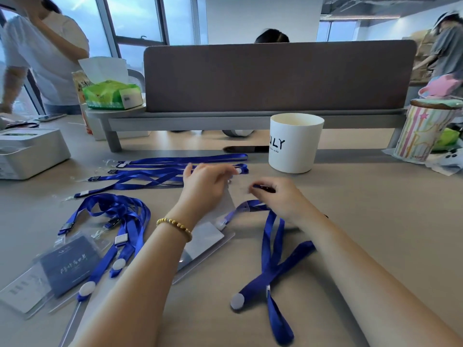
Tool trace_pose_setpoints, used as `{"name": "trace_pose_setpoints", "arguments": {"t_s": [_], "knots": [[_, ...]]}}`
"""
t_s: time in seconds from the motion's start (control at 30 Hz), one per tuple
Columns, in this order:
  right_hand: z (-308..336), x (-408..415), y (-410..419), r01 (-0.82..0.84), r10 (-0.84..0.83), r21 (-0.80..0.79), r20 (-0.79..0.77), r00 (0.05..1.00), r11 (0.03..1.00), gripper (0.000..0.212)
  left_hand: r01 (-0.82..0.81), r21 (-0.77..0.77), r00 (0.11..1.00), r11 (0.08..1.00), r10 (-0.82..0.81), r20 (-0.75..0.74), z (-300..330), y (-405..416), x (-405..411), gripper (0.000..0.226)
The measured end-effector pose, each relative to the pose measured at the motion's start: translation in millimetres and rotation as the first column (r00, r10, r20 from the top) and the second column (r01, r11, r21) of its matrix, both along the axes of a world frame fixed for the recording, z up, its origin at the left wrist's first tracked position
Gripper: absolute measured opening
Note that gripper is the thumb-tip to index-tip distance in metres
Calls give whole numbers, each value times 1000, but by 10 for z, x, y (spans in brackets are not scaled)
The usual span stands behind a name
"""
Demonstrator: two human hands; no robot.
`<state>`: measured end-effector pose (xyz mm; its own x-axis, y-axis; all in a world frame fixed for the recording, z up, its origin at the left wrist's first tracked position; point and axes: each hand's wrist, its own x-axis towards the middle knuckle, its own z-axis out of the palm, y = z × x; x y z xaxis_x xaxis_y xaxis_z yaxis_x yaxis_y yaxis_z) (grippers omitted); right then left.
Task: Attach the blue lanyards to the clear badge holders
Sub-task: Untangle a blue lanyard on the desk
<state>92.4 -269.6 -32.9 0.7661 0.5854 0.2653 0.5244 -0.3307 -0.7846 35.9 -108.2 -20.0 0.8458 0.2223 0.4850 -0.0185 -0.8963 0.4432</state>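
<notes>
Clear plastic is up between both hands at centre frame: the left hand [204, 184] has its fingers curled, pinching the upper edge of a clear badge holder [229, 201], thumb and forefinger meeting near the top. At three o'clock from it, the right hand [280, 196] curls its fingers round a small dark clip [263, 187] on the end of a blue lanyard [271, 249], and clip and holder sit just beside each other; whether they touch is blurred. That lanyard trails down toward six o'clock, crossing itself on the tan table [363, 209] and ending by a white round tab. A beaded bracelet [175, 225] rings the left wrist. Below the wrist lies a white card in a sleeve [205, 240]. Out at nine o'clock, a tangle of lanyards [117, 216] rests on badge holders with dark cards [67, 264]. At eleven o'clock, more lanyards lie stretched flat [160, 169]. At one o'clock stands a white cup [294, 144], in front of a brown desk divider [275, 76].
</notes>
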Motion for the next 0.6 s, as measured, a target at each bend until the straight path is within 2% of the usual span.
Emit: {"name": "trace_pose_setpoints", "arguments": {"t_s": [0.1,0.2,0.3,0.37,0.43,0.47,0.6], "knots": [[-42,-24,17,-22,12,-42,-224,975,999,13,65,-95,990,993,-76,-118,-159,61,47,26],[-36,-43,51,11,-22,-40,-292,956,999,12,123,-187,986,975,-141,-89,-211,60,59,24],[-8,-43,53,12,4,43,-358,934,999,15,154,-204,986,967,-163,-25,-178,41,55,23],[5,-53,40,13,-7,17,-325,946,1000,13,114,-136,993,984,-113,11,-158,46,37,22],[23,-55,35,55,-60,-28,-206,977,998,10,64,-16,997,998,-63,47,-134,63,18,24],[33,-50,33,71,-71,-2,-163,984,997,10,57,29,995,998,-59,77,-109,63,7,27],[71,-50,15,64,-39,126,-198,979,990,15,39,117,991,992,-53,119,-28,34,-8,31]]}}
